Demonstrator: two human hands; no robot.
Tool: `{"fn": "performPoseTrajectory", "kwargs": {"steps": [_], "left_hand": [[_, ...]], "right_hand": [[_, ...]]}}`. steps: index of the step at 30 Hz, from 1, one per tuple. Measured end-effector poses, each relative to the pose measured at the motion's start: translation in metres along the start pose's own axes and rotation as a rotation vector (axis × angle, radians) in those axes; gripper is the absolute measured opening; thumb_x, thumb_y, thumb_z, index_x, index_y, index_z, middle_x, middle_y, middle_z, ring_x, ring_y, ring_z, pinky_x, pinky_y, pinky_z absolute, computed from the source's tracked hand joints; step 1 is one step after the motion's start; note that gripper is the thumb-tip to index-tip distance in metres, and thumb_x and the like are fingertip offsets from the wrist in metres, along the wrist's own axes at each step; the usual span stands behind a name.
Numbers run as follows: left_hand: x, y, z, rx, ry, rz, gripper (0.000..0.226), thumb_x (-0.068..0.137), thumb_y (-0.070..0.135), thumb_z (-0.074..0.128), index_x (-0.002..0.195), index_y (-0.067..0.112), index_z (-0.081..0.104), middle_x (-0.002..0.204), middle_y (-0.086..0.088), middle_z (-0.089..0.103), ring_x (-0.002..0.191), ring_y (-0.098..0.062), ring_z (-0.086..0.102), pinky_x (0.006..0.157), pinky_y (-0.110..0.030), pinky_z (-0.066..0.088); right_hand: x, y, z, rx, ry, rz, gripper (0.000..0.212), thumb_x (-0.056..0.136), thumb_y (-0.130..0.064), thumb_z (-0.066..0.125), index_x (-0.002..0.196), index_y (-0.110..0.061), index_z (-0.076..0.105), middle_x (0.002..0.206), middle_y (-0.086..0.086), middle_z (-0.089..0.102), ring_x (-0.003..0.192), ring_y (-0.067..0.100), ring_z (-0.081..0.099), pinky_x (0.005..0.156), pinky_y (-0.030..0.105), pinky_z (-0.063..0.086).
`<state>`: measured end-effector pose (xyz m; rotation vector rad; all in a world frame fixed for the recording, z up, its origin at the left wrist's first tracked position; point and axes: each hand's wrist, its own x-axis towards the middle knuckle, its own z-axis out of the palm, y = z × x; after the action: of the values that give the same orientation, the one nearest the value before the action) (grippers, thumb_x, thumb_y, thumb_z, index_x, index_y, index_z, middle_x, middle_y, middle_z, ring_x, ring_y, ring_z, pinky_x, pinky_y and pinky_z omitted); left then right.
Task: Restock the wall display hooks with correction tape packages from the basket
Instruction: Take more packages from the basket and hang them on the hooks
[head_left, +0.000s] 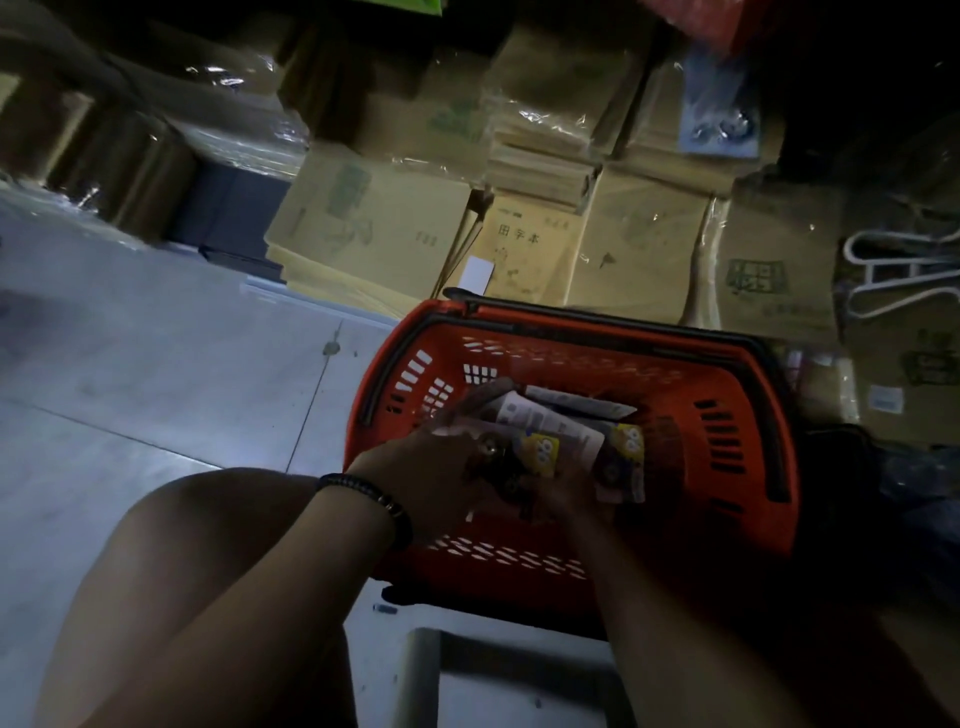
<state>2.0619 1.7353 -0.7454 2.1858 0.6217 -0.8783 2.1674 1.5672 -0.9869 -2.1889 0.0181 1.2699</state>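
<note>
Left hand (441, 467) fingers (478, 400) lay close together and nearly straight along the left edge of the correction tape packages (550, 436), touching them; thumb hidden, so whether they clamped the packages could not be told; right hand (563, 501) sat at the lower end of the same packages, too dark to read its fingers; a small dark object between the two hands was not identifiable; packages were a loose overlapping bunch, white backing with yellow corner labels, inside the red basket (727, 467), toward its middle; a dark beaded bracelet (384, 501) was on the left wrist; basket stood on the pale tiled floor (156, 374), black handles folded down along the rim; a bare knee (208, 545) was to the left of the basket; behind it, stacked cardboard boxes (374, 218), some film-wrapped; white wire hooks (904, 275) lay on boxes at far right
</note>
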Motion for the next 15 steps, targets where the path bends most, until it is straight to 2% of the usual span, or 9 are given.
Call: {"fn": "performPoseTrajectory", "kwargs": {"steps": [2, 4, 5, 8, 10, 12, 13, 15], "left_hand": [[0.000, 0.000, -0.002, -0.011, -0.024, -0.016, 0.037, 0.109, 0.035, 0.048, 0.146, 0.033, 0.050, 0.147, 0.004, 0.058, 0.130, -0.017, 0.059, 0.109, -0.038, 0.052], [-0.001, 0.002, -0.005, -0.008, -0.034, -0.027, 0.038, 0.109, 0.034, 0.048, 0.147, 0.031, 0.048, 0.149, 0.002, 0.057, 0.131, -0.019, 0.060, 0.110, -0.039, 0.051], [-0.001, 0.002, -0.006, 0.006, -0.048, -0.036, 0.039, 0.109, 0.034, 0.048, 0.148, 0.030, 0.047, 0.150, 0.000, 0.056, 0.131, -0.019, 0.060, 0.110, -0.039, 0.051], [0.001, 0.003, -0.005, 0.014, -0.079, -0.059, 0.042, 0.109, 0.033, 0.050, 0.150, 0.025, 0.047, 0.149, -0.001, 0.056, 0.132, -0.022, 0.059, 0.112, -0.039, 0.049], [0.002, 0.000, -0.004, 0.018, -0.076, -0.077, 0.043, 0.108, 0.035, 0.052, 0.149, 0.023, 0.049, 0.145, -0.001, 0.061, 0.127, -0.022, 0.062, 0.107, -0.036, 0.051], [0.002, -0.003, -0.004, -0.027, -0.082, -0.090, 0.051, 0.107, 0.036, 0.054, 0.155, 0.025, 0.041, 0.142, -0.001, 0.063, 0.126, -0.022, 0.063, 0.101, -0.033, 0.050], [0.001, -0.005, -0.005, -0.032, -0.087, -0.101, 0.054, 0.107, 0.038, 0.054, 0.157, 0.027, 0.037, 0.142, -0.003, 0.063, 0.126, -0.023, 0.063, 0.101, -0.033, 0.051], [0.001, -0.013, -0.005, -0.002, -0.062, -0.114, 0.052, 0.105, 0.048, 0.051, 0.152, 0.029, 0.042, 0.139, -0.003, 0.066, 0.121, -0.023, 0.065, 0.105, -0.041, 0.054]], "right_hand": [[-0.004, 0.001, 0.003, 0.034, 0.008, -0.001, 0.044, 0.085, -0.008, 0.084, 0.126, -0.004, 0.069, 0.118, 0.014, 0.072, 0.106, 0.026, 0.067, 0.076, 0.031, 0.051], [-0.009, 0.001, 0.004, 0.011, 0.012, -0.058, 0.030, 0.091, -0.016, 0.079, 0.120, -0.008, 0.076, 0.117, 0.014, 0.075, 0.110, 0.026, 0.069, 0.083, 0.032, 0.050], [-0.011, 0.001, 0.005, 0.003, 0.017, -0.096, 0.027, 0.094, -0.018, 0.077, 0.119, -0.009, 0.077, 0.117, 0.014, 0.076, 0.110, 0.025, 0.069, 0.081, 0.029, 0.047], [-0.017, 0.000, 0.004, 0.007, 0.073, -0.148, 0.025, 0.098, -0.018, 0.072, 0.120, -0.008, 0.075, 0.113, 0.013, 0.076, 0.107, 0.022, 0.067, 0.077, 0.025, 0.040], [-0.022, 0.000, 0.001, 0.035, 0.091, -0.146, 0.024, 0.096, -0.013, 0.071, 0.119, -0.010, 0.074, 0.112, 0.009, 0.075, 0.106, 0.020, 0.066, 0.079, 0.028, 0.045], [-0.025, -0.001, -0.004, 0.065, 0.110, -0.137, 0.024, 0.094, -0.010, 0.070, 0.117, -0.013, 0.075, 0.109, 0.006, 0.076, 0.107, 0.026, 0.069, 0.085, 0.032, 0.053], [-0.027, -0.002, -0.008, 0.093, 0.116, -0.138, 0.024, 0.094, -0.008, 0.068, 0.117, -0.014, 0.076, 0.108, 0.004, 0.076, 0.107, 0.027, 0.070, 0.084, 0.030, 0.052], [-0.035, -0.010, -0.020, 0.125, 0.148, -0.193, 0.024, 0.097, -0.005, 0.065, 0.117, -0.012, 0.076, 0.105, 0.000, 0.073, 0.105, 0.023, 0.068, 0.077, 0.024, 0.047]]}}
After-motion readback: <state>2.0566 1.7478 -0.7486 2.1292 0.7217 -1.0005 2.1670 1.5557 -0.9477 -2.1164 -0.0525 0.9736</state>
